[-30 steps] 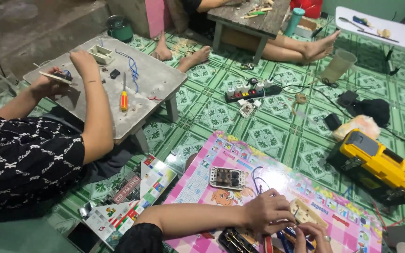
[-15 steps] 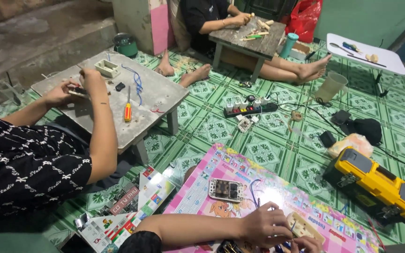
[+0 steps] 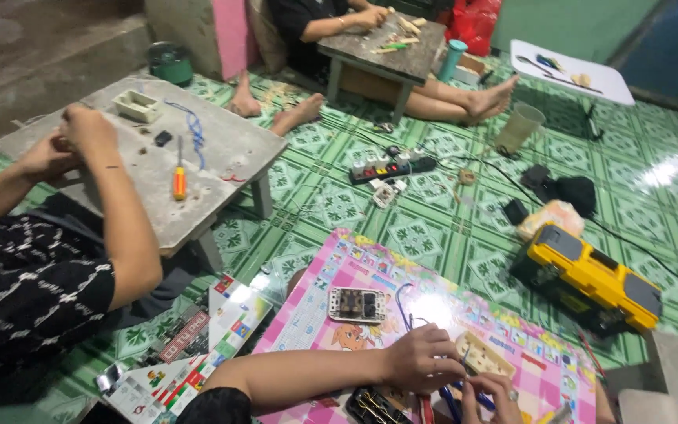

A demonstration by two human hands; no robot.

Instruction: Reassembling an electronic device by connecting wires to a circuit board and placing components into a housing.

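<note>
Pinching blue wires (image 3: 464, 390) with both hands (image 3: 425, 360), the person is still wiring the unfinished socket plate (image 3: 482, 355) on the worktop (image 3: 331, 314).

Home floor workshop, green tiled floor (image 3: 433, 235), low tables (image 3: 221, 157), yellow toolbox (image 3: 590, 279), power strip (image 3: 390, 166), screwdriver (image 3: 179, 177)

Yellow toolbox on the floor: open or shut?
Shut. The toolbox has its lid down flat, the dark top panels level, and nothing of the inside showing.

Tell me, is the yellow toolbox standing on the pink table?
No, the yellow toolbox stands on the green tiled floor, beside the pink table.
</note>
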